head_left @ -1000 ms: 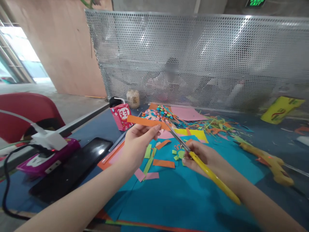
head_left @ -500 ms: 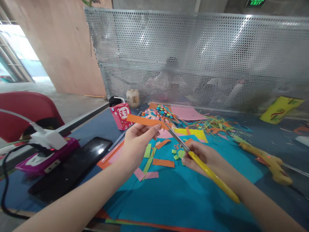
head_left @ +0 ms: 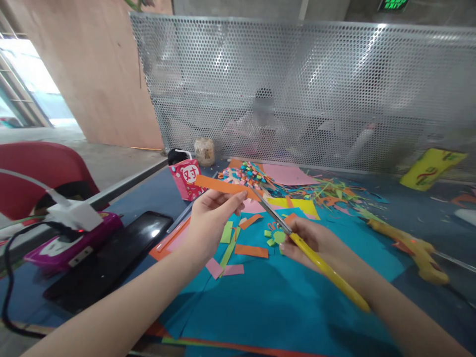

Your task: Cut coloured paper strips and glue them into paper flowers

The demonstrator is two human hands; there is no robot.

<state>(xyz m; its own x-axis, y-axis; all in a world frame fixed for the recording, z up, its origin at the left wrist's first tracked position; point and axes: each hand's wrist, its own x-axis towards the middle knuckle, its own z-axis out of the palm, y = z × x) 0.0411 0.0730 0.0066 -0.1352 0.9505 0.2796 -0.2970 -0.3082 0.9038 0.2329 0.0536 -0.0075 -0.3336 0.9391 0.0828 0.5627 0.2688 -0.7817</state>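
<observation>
The surface (head_left: 152,193) carries a blue sheet (head_left: 260,307); above it, the right hand (head_left: 312,240) grips scissors (head_left: 323,267) (the yellow-handled kind), while the left hand (head_left: 211,215) pinches an orange paper strip (head_left: 219,185), one end at the blades (head_left: 273,212); smaller paper scraps (head_left: 252,251) lie below.

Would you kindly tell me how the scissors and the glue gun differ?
The scissors are held above the blue paper; the glue gun lies unheld. The scissors are slim with silver blades, whereas the glue gun is bulkier and pistol-shaped. Both are partly yellow.
</observation>
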